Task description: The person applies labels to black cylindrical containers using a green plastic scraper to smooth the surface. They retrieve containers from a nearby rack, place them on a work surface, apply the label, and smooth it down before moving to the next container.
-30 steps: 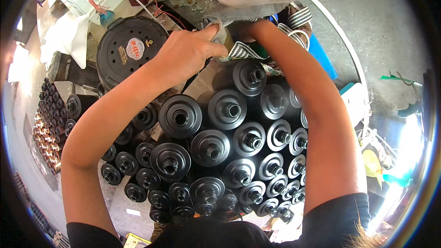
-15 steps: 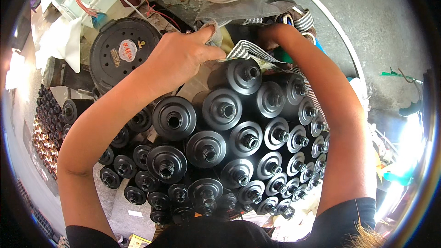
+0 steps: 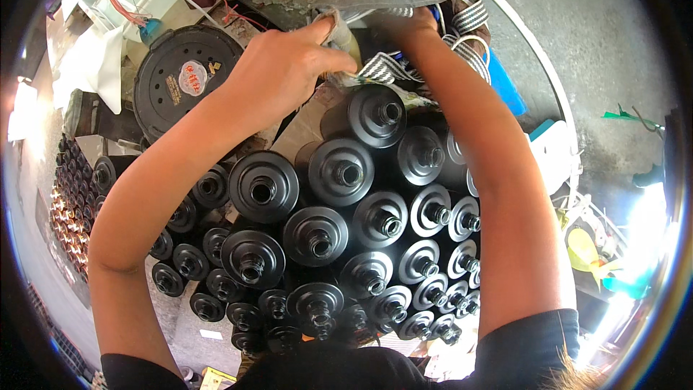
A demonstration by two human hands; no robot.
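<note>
My left hand [image 3: 278, 76] pinched a pale little bottle [image 3: 345, 32] at the far end, past the black bottles [image 3: 339, 173] packed close, while my right hand [image 3: 408, 25] reached beside it, its grip hidden.

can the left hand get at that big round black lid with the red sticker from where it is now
Probably yes. The left hand sits just right of the round black lid, whose top faces up with nothing lying between them, though the hand is pinching a cloth.

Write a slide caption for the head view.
Both hands, left hand and right hand, reach over stacked black canisters toward a striped cloth.
</note>
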